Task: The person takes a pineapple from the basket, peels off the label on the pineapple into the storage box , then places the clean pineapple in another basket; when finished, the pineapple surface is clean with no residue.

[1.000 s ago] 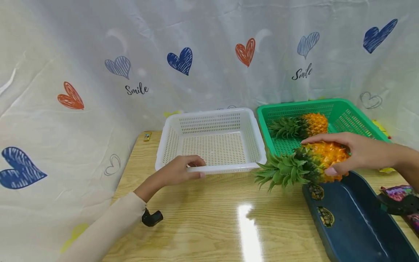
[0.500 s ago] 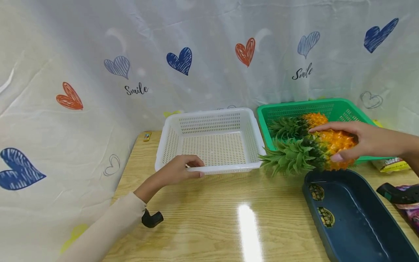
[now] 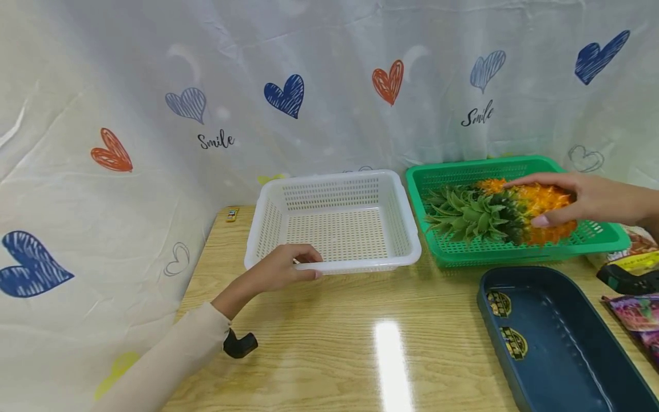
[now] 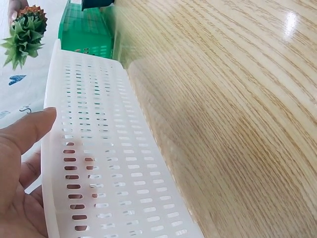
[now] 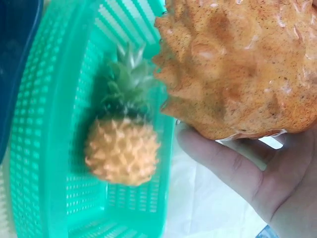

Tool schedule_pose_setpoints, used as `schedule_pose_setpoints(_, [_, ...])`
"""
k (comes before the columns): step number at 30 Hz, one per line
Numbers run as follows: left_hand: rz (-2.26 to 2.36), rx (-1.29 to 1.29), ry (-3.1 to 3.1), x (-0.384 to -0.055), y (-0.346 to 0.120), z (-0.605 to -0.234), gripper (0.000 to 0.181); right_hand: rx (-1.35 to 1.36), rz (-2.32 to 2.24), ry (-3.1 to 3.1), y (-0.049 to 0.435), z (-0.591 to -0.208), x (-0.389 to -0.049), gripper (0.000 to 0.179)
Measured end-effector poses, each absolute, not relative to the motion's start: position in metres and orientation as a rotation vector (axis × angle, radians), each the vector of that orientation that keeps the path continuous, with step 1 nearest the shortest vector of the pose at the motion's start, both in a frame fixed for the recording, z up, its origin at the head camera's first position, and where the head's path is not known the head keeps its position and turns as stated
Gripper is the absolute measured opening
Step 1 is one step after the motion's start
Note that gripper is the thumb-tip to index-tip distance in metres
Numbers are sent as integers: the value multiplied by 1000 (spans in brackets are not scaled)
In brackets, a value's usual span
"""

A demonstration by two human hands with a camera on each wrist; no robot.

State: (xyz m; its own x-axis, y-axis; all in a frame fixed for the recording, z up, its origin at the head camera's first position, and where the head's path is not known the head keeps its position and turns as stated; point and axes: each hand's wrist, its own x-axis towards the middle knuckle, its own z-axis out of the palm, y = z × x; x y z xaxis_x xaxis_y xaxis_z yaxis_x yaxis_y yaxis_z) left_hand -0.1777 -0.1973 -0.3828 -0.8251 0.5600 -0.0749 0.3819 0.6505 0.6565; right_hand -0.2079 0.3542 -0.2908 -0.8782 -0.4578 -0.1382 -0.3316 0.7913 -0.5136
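Note:
My right hand (image 3: 592, 200) grips an orange pineapple (image 3: 548, 214) by its spiky body, its green crown pointing left. In the right wrist view this pineapple (image 5: 237, 64) hangs above the green basket (image 5: 54, 148). A second pineapple (image 5: 124, 148) lies inside that basket, mostly covered by the held one in the head view. At the front rim of a white basket (image 3: 360, 264), my left hand (image 3: 280, 266) pinches the edge, thumb outside and fingers over the inner side. The white basket's slotted wall (image 4: 109, 148) fills much of the left wrist view.
A dark blue tray (image 3: 566, 349) stands on the wooden table (image 3: 319, 343) in front of the green basket. Packaged bags (image 3: 638, 315) lie at the right edge. A tiny yellow packet (image 3: 232, 215) sits at the far left corner. Behind hangs a heart-print curtain (image 3: 334, 131).
My right hand has carried the pineapple back and to the right, from over the blue tray's far end to above the green basket. The left hand stays on the white rim.

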Motion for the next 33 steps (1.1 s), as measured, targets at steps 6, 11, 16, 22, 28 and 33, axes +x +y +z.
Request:
schedule_pose_setpoints(6, [934, 745, 2607, -177, -197, -382, 19, -572, -672, 2718, 366, -298, -226, 68])
schedule_pose_setpoints(11, [934, 744, 2605, -177, -197, -383, 20, -548, -657, 2696, 376, -304, -239, 67])
schedule_pose_setpoints(16, [933, 749, 2602, -177, -197, -384, 20, -537, -660, 2671, 383, -308, -248, 68])
schedule_pose_setpoints(22, [932, 723, 2610, -176, -197, -383, 21, -550, -675, 2637, 386, -310, -258, 66])
schedule_pose_setpoints(28, [938, 733, 2601, -176, -196, -382, 20, -555, -692, 2581, 388, -315, -263, 64])
schedule_pose_setpoints(33, [944, 733, 2591, -177, -197, -383, 20, -522, -686, 2539, 390, -319, -270, 65])
